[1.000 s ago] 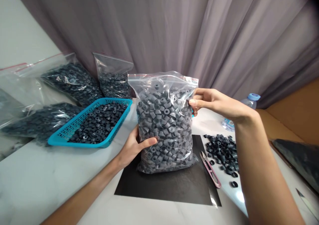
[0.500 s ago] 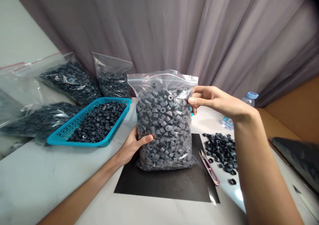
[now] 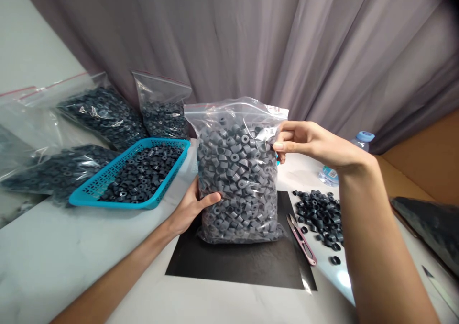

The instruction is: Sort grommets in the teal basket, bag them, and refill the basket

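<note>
A clear zip bag (image 3: 238, 180) packed with small dark grey plastic rings stands upright over a black mat (image 3: 236, 266). My left hand (image 3: 191, 204) grips its lower left side, thumb across the front and the other fingers hidden behind. At the upper right edge, my right hand (image 3: 301, 142) pinches the plastic between thumb and fingers. The bag's top rim bulges upward in the middle; whether its zip is fully sealed I cannot tell. To the right of the bag, pink thread snips (image 3: 301, 241) lie across the mat's edge.
Left of the bag sits a blue basket (image 3: 158, 203) of rings. Behind it stand filled zip bags (image 3: 103, 116). Loose rings (image 3: 319, 216) are heaped on the white table (image 3: 125, 257) at right, partly behind my forearm. A plastic bottle (image 3: 328, 175) stands farther back.
The upper right corner of the bag and my right hand have shifted slightly to the right. Both hands keep their hold; the whole view has moved a little.
</note>
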